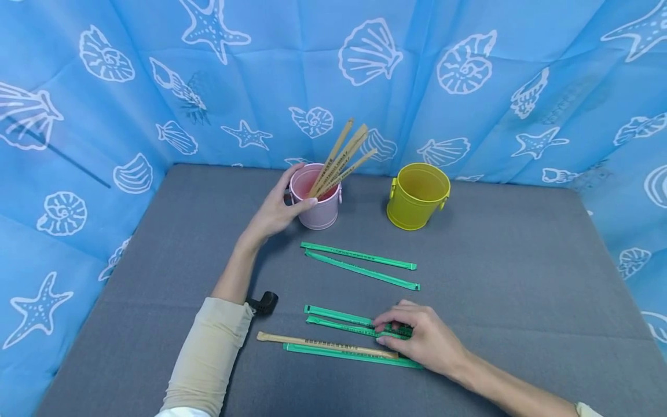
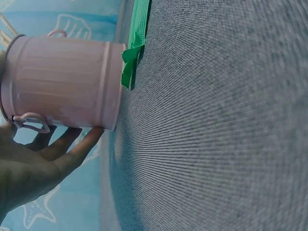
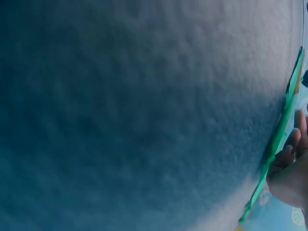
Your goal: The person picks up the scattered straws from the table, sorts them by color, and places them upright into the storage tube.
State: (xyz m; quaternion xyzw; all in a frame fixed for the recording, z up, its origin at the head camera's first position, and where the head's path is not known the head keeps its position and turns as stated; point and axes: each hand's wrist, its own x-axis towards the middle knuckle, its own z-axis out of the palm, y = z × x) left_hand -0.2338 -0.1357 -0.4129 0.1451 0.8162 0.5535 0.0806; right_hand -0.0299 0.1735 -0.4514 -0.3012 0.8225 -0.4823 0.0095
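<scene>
The left hand [image 1: 273, 211] is grasping the pink bucket [image 1: 315, 197], with the thumb lying over the near rim and the other fingers wrapping around the far side; in the left wrist view the fingers [image 2: 72, 149] are pressing against the bucket's wall near its base. Several wooden sticks [image 1: 339, 159] are standing inside this bucket and leaning away from the hand. The right hand [image 1: 422, 336] is lying well in front of the pink bucket, near the front edge of the counter [image 1: 521, 278], and its bent fingertips are pressing on the pair of green sleeves [image 1: 341, 320] there, as if pinching the end of one; whether it is already lifted I cannot tell. Just in front of that pair a bare wooden stick [image 1: 323, 343] is lying on another green sleeve [image 1: 339, 353]. Two more green sleeves [image 1: 359, 263] are lying between the pink bucket and the right hand, and the yellow bucket [image 1: 417, 196] is standing beside the pink bucket, apparently empty. To do this step well, I think the right hand should be taking only one sleeve, closing on its end and not on both sleeves together, because they are lying touching each other. The left hand should be keeping the pink bucket firmly down, since the leaning sticks could be tipping it.
</scene>
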